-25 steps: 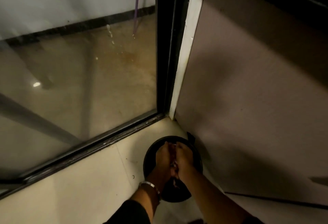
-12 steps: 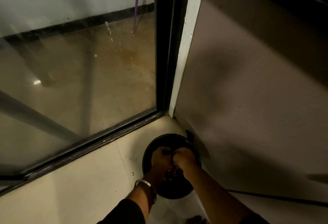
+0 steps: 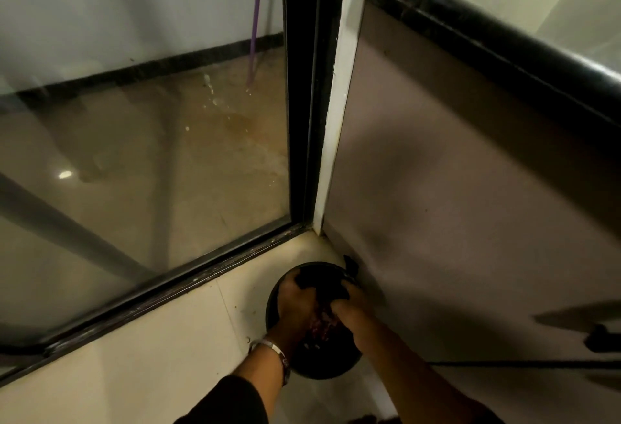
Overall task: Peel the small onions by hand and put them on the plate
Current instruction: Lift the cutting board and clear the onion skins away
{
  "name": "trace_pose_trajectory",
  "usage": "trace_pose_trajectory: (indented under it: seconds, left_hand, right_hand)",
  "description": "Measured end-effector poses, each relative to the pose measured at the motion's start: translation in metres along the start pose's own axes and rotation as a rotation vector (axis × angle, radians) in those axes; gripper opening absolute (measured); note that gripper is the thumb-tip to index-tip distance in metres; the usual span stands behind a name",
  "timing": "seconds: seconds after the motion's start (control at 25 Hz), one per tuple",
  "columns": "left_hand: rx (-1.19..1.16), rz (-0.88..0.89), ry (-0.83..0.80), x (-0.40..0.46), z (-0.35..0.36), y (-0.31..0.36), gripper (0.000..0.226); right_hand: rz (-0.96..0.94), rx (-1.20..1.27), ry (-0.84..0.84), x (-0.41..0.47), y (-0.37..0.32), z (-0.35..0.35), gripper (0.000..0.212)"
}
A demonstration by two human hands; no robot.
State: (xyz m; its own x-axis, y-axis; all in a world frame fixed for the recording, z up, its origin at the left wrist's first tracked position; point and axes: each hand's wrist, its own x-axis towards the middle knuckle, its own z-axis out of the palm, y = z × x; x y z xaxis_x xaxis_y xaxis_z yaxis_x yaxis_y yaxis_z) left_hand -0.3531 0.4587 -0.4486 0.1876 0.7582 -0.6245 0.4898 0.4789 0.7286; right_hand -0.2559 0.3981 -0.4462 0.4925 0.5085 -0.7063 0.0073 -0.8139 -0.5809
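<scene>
A round black bin (image 3: pixel 322 366) with a dark liner stands on the pale floor in the corner. Both my hands hover over its mouth, close together. My left hand (image 3: pixel 295 302), with a metal bracelet on its wrist, and my right hand (image 3: pixel 349 314) pinch a small reddish-purple onion (image 3: pixel 321 324) between their fingertips. The onion is dim and partly hidden by my fingers. No plate shows in the head view.
A glass door in a black frame (image 3: pixel 302 121) fills the left, its floor track (image 3: pixel 174 286) running diagonally. A grey cabinet panel (image 3: pixel 470 205) under a black counter edge (image 3: pixel 470 30) walls the right side. A dark cable (image 3: pixel 524 363) lies along the panel's foot.
The camera view tipped upward, so the counter edge now shows. My hands dropped slightly lower over the bin and stayed pressed together on the onion.
</scene>
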Motion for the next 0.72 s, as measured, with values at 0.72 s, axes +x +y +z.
trace_pose_trajectory:
  seconds: [0.72]
  left_hand:
    - [-0.299, 0.585, -0.006, -0.23, -0.034, 0.208, 0.013]
  right_hand:
    - [-0.518, 0.424, 0.401, -0.252, -0.115, -0.152, 0.024]
